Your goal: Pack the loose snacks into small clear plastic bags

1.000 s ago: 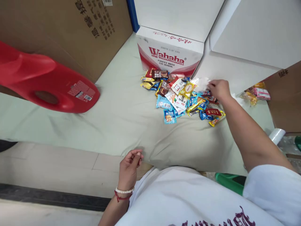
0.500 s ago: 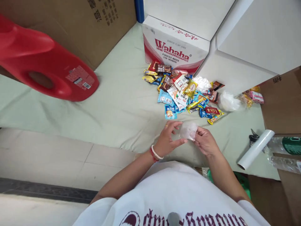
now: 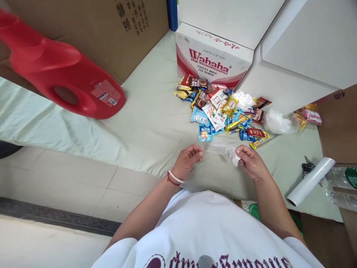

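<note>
A thin, clear plastic bag (image 3: 230,152) stretches out above the cloth in front of me, its left part smeared by motion. My right hand (image 3: 252,160) pinches the bag's crumpled right end between thumb and fingers. On the other side, my left hand (image 3: 189,160) has its fingers curled against the thumb, close to the bag's blurred left end. Whether those fingertips grip the film cannot be made out. Just beyond both hands lies a heap of small wrapped snacks (image 3: 217,109), with a blue snack packet (image 3: 205,133) at its near edge.
Behind the snacks stands a Wahaba-style white carton (image 3: 213,61) marked "Wahaha". Bunched clear plastic bags (image 3: 279,122) lie right of the heap. A white roll (image 3: 311,181), scissors (image 3: 308,165) and plastic bottles (image 3: 341,178) are at right. A large red jug (image 3: 92,89) stands left on the pale cloth (image 3: 150,130).
The small folded plastic in my right hand is now drawn out longer to the left. My left hand has shifted left and its spread fingers have closed. The view has shifted slightly.
</note>
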A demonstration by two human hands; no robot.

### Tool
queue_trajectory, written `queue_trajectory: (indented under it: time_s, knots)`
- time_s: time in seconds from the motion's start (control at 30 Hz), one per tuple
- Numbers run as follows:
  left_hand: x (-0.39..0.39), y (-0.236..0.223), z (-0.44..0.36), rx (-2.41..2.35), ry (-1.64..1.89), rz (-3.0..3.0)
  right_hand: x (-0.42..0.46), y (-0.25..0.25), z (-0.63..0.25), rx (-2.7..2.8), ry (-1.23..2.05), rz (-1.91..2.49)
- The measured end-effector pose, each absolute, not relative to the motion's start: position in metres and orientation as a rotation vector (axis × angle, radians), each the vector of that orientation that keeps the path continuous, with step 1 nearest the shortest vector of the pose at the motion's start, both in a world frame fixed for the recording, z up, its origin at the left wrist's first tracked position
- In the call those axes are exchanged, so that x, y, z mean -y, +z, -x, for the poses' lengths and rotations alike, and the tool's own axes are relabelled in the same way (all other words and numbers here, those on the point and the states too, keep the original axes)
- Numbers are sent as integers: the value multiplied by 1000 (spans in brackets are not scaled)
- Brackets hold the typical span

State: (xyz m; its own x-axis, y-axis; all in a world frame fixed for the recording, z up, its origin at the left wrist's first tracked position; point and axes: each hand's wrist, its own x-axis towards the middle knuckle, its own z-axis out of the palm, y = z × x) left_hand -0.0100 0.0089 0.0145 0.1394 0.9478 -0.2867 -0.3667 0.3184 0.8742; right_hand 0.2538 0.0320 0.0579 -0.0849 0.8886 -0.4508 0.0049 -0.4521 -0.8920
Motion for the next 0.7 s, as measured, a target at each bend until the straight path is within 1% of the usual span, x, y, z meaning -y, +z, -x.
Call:
queue_trajectory:
  time_s: [0.1, 0.2, 0.3, 0.43, 0.5, 0.6, 0.7]
  knots:
    - [-9, 16, 1, -1112, 1133, -742, -29, 58, -250, 1046, 1668, 1469]
    - [-7, 23, -13, -1108, 994, -797, -20, 60, -241, 1193, 1578, 1409]
    - [-5, 31, -29, -979, 837, -813, -9, 64, -230, 1508, 1516, 1308]
    - [-7, 31, -48, -901, 857, -729, 2, 65, -226, 1896, 1365, 1242]
    - [-7, 27, -53, -938, 924, -730, 4, 61, -227, 1846, 1380, 1287]
    - [-3, 22, -55, -1019, 992, -831, 3, 52, -226, 1463, 1475, 1405]
    - [1, 18, -52, -1004, 1008, -877, -1, 45, -222, 1179, 1503, 1404]
